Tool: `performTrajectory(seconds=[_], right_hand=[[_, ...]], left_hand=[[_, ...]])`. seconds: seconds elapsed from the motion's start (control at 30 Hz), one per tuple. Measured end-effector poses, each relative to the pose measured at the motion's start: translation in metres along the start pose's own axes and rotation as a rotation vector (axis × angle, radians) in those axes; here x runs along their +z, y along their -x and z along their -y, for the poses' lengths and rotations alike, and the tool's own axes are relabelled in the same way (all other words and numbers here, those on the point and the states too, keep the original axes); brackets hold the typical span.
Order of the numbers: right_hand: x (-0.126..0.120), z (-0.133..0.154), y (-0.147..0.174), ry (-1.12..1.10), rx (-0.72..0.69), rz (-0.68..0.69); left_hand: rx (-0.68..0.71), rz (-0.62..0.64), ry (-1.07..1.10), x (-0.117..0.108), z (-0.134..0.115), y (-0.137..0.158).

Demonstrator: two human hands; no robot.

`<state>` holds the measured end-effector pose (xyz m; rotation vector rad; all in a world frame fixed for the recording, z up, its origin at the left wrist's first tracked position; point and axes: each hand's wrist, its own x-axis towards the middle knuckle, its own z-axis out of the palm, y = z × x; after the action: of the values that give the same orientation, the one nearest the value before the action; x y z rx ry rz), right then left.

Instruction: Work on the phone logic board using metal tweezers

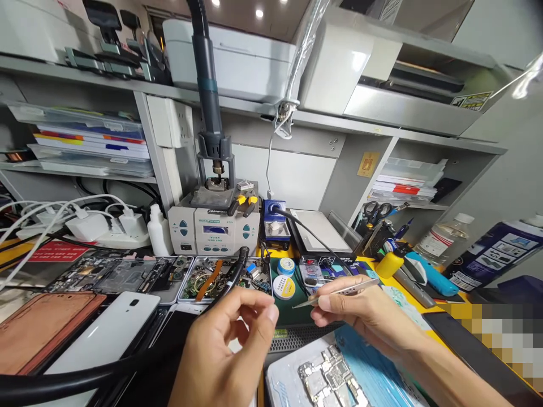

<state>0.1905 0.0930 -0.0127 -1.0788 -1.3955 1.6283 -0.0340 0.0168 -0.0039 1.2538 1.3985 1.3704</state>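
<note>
My right hand (352, 305) grips a pair of metal tweezers (352, 288) between thumb and fingers, the tips pointing left. Level with it, my left hand (231, 345) is raised with thumb and index finger pinched together; whatever lies between them, if anything, is too small to make out. Below and between the hands, a phone logic board (328, 376) lies on a white and blue holder (288, 362). Beyond the tweezer tips stand a blue-rimmed round tin (285, 266) and a second round tin with a white and yellow label (284, 287).
A grey hot-air station (214, 229) stands at the back. Its black hose (229, 277) crosses near my left hand. Phone parts and a white phone back (110, 333) lie left. Right are a yellow bottle (389, 263), a clear bottle (445, 240) and scissors (377, 212).
</note>
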Motion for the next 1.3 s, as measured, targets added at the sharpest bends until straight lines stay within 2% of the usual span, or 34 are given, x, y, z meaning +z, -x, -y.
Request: performTrajectory(seconds=[0.07, 0.2, 0.37, 0.7, 0.93, 1.1, 1.3], right_hand=[[0.000, 0.001, 0.002, -0.129, 0.043, 0.004], [0.002, 0.001, 0.006, -0.290, 0.108, 0.028], [0.005, -0.001, 0.008, -0.389, 0.164, 0.072], [0.010, -0.002, 0.009, -0.462, 0.204, 0.112], [0.011, -0.001, 0.010, -0.465, 0.227, 0.112], [0.012, -0.002, 0.011, -0.441, 0.230, 0.103], [0.012, 0.000, 0.010, -0.419, 0.223, 0.091]], left_hand=[[0.120, 0.003, -0.089, 0.005, 0.007, 0.002], [0.443, -0.050, -0.190, 0.015, 0.023, 0.004], [0.614, -0.029, -0.278, 0.017, 0.032, 0.003], [0.743, 0.012, -0.426, 0.015, 0.036, 0.003], [0.784, -0.001, -0.466, 0.014, 0.038, 0.001], [0.895, 0.006, -0.439, 0.010, 0.040, -0.003], [0.878, 0.012, -0.448, 0.010, 0.040, -0.003]])
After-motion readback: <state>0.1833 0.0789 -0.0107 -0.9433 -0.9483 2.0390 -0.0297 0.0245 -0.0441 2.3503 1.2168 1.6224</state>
